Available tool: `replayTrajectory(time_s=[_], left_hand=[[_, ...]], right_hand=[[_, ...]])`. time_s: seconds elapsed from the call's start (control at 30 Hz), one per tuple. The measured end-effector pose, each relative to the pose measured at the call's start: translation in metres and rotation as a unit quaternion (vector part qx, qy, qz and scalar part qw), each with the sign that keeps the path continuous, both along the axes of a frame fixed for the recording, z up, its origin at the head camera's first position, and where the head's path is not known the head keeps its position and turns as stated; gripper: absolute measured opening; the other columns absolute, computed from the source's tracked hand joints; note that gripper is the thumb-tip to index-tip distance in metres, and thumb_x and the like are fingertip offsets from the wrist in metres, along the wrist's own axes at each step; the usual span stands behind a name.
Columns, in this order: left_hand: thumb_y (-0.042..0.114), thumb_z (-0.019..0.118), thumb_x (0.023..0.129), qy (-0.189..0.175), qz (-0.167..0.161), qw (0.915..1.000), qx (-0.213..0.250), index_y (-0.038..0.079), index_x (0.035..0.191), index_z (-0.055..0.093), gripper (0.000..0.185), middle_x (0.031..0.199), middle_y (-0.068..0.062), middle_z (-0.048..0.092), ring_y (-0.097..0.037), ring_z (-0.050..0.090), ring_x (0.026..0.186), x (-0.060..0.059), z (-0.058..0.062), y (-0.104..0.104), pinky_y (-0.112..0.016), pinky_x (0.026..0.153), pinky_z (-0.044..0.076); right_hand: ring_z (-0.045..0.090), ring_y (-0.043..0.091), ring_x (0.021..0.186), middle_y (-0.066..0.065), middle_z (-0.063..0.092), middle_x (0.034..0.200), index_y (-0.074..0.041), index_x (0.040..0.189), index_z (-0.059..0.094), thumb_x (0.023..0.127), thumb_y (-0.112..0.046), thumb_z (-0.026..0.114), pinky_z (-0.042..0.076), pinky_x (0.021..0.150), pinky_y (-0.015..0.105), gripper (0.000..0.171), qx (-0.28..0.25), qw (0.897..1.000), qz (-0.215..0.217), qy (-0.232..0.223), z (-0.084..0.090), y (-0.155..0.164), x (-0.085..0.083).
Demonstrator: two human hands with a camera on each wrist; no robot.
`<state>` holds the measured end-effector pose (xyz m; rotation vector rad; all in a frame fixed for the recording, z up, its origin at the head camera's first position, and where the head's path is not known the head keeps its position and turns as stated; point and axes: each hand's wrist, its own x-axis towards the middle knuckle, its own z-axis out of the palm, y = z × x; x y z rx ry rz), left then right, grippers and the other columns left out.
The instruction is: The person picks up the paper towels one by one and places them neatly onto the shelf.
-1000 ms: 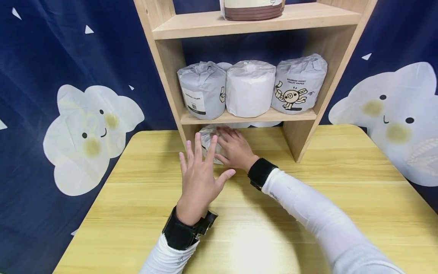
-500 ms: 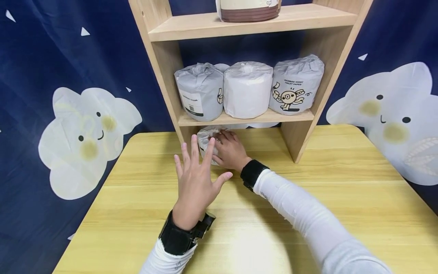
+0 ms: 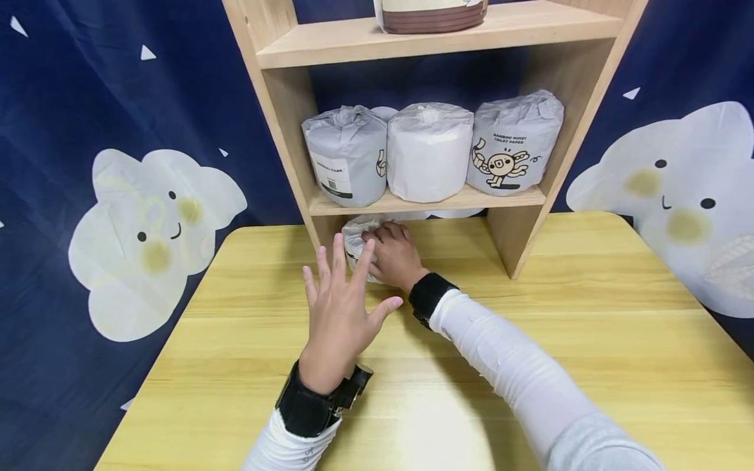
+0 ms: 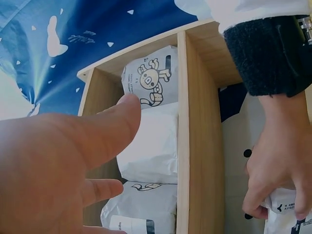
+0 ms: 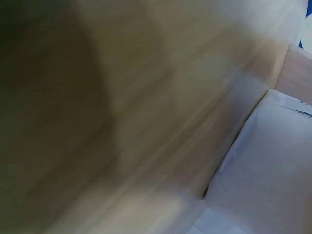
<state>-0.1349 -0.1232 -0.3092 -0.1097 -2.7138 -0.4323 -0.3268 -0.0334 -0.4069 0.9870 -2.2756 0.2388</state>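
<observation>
A toilet paper roll (image 3: 355,227) in a pale wrapper stands on the table in the bottom compartment of the shelf, by its left side panel. My right hand (image 3: 396,255) grips it from the right and above, fingers bent over its wrapped top. In the left wrist view, that same roll (image 4: 280,214) shows partly under the right hand's fingers. My left hand (image 3: 338,320) hovers in front of it with fingers spread, holding nothing and overlapping the roll in the head view. Up close, the right wrist view shows the roll's pale side (image 5: 263,165) beside the wood surface.
A wooden shelf (image 3: 406,52) stands at the back of the table (image 3: 559,353). Its middle board carries a grey roll (image 3: 353,157), a white roll (image 3: 430,157) and another printed grey roll (image 3: 512,147). A brown-and-cream package (image 3: 432,19) sits above. A blue cloud-patterned curtain (image 3: 35,163) hangs behind.
My right hand's fingers, earlier laid flatter over the roll, are now bent more tightly onto it, and the right wrist has shifted a little left. The left hand has stayed spread in place.
</observation>
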Motion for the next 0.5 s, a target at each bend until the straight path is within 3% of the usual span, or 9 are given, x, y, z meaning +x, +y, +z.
replayTrajectory(time_s=[0.3, 0.5], left_hand=[[0.055, 0.072, 0.079, 0.007, -0.010, 0.9999, 0.005, 0.023, 0.153, 0.033, 0.089, 0.158, -0.024, 0.010, -0.050, 0.008, 0.142, 0.0000, 0.0006, -0.0008, -0.068, 0.108, 0.007], [0.054, 0.072, 0.080, -0.006, -0.012, 0.9998, 0.015, 0.024, 0.153, 0.032, 0.088, 0.159, -0.023, 0.008, -0.047, 0.004, 0.143, 0.0004, 0.0008, -0.0013, -0.067, 0.108, 0.005]], right_hand=[[0.045, 0.030, 0.116, 0.007, 0.064, 0.117, -0.013, 0.116, 0.061, 0.085, -0.047, 0.066, 0.034, 0.091, 0.050, 0.046, -0.003, 0.999, -0.019, -0.027, 0.0057, -0.0039, 0.0007], [0.046, 0.028, 0.113, 0.006, 0.066, 0.111, -0.014, 0.113, 0.061, 0.084, -0.051, 0.065, 0.034, 0.087, 0.048, 0.047, 0.003, 1.000, -0.014, -0.012, 0.0045, -0.0029, 0.0012]])
